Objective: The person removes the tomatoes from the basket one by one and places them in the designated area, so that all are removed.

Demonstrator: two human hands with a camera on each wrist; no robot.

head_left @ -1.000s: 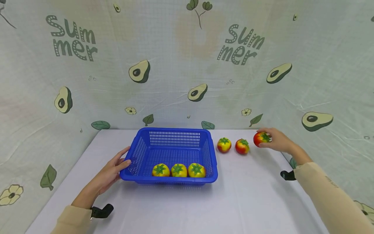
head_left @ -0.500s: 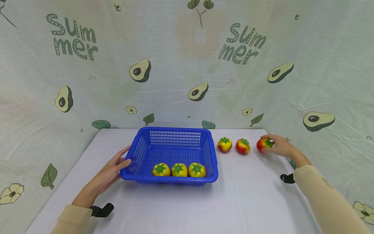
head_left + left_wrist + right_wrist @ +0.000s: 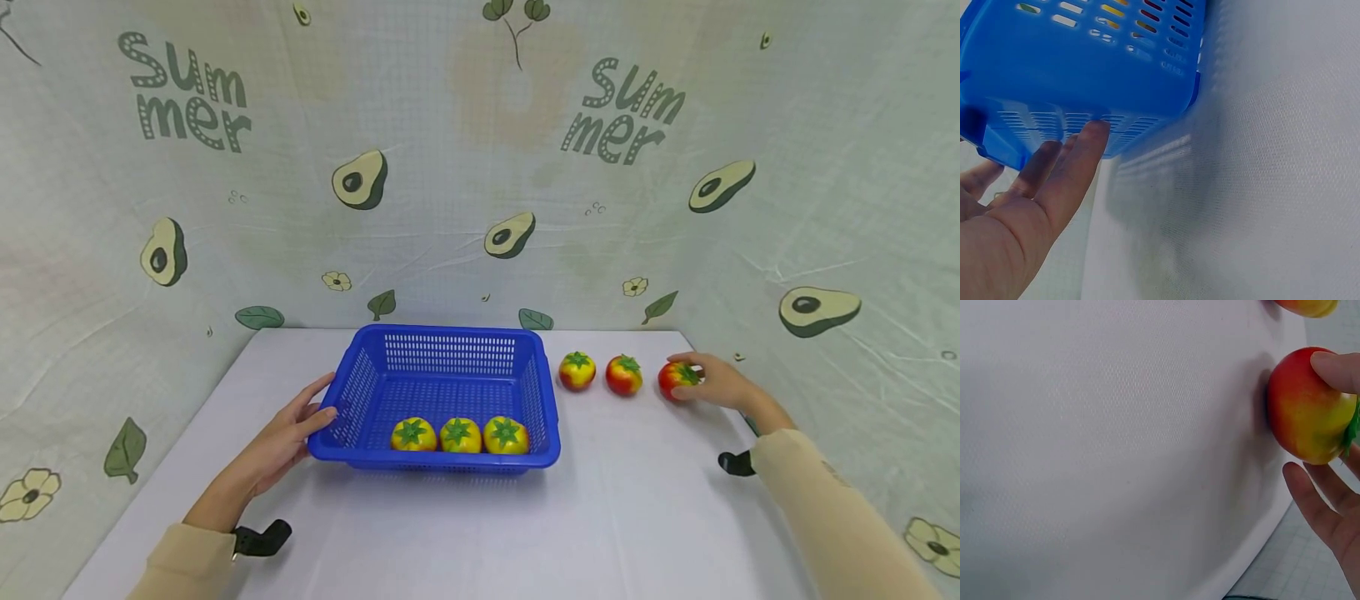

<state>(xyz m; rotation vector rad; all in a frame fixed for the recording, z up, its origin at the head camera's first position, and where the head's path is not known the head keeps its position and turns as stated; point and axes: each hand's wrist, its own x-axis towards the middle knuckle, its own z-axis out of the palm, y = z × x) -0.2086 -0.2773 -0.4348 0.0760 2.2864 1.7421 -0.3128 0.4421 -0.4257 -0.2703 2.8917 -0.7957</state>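
My right hand (image 3: 716,382) holds a red-and-yellow toy tomato (image 3: 672,381) with a green leafy top, at the table's back right. In the right wrist view the thumb (image 3: 1338,372) lies on the tomato's side, and some fingertips stand just off its lower side. At the left end of a blue plastic basket (image 3: 442,461), my left hand (image 3: 281,442) has its thumb over the rim and its other fingers against the outer wall. Inside the basket, along its front, sit three yellow toy tomatoes: a left one (image 3: 413,435), a middle one (image 3: 460,436) and a right one (image 3: 506,436).
Between the basket and my right hand, a yellow-red tomato (image 3: 577,372) and a redder tomato (image 3: 623,376) rest on the white table (image 3: 570,525). A printed cloth backdrop (image 3: 442,275) rises behind the table and along both sides.
My right hand has lowered the tomato to the tabletop and moved it slightly right. The left hand and the basket have stayed in place.
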